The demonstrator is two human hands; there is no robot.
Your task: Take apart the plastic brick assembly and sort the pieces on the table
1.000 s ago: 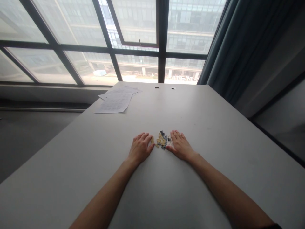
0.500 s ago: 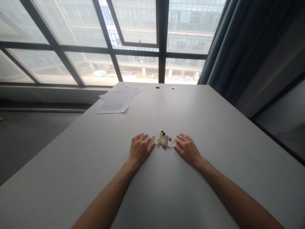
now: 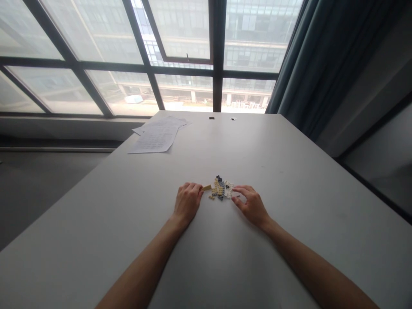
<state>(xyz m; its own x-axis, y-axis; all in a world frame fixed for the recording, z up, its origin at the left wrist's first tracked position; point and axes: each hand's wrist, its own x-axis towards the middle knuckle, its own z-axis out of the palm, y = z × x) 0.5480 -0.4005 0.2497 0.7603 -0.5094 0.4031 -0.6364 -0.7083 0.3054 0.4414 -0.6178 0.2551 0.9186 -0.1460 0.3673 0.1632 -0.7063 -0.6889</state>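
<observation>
1. Tipped a yellow strip (image 3: 207,187) up from its flatter lie since the earlier frame, and drew the right hand (image 3: 252,204) from a looser spread into an arch
2. Holding that strip in a narrow pinch at the fingertips of the left hand (image 3: 187,201), with its free end pointing inward; best to keep the pinch light and near one end, so as to leave most of its length exposed
3. Keeping right thumb and fingers apart, just beside the white pieces (image 3: 227,194); hard to tell at this size whether touching one or only hovering close
4. Between the two hands, see yellow pieces (image 3: 220,189) bunched together, with gray plates (image 3: 222,184) among them and dark pieces (image 3: 219,177) at the far end; probably wiser to pick from the outer edge than to dig into the middle and scatter the rest
5. Work low over the white table (image 3: 273,150), for steadiness
6. Farther out, note printed sheets (image 3: 154,135) toward the far left, well apart from the bricks; beyond, a window (image 3: 183,30) and, to its right, a dark curtain (image 3: 299,64)
</observation>
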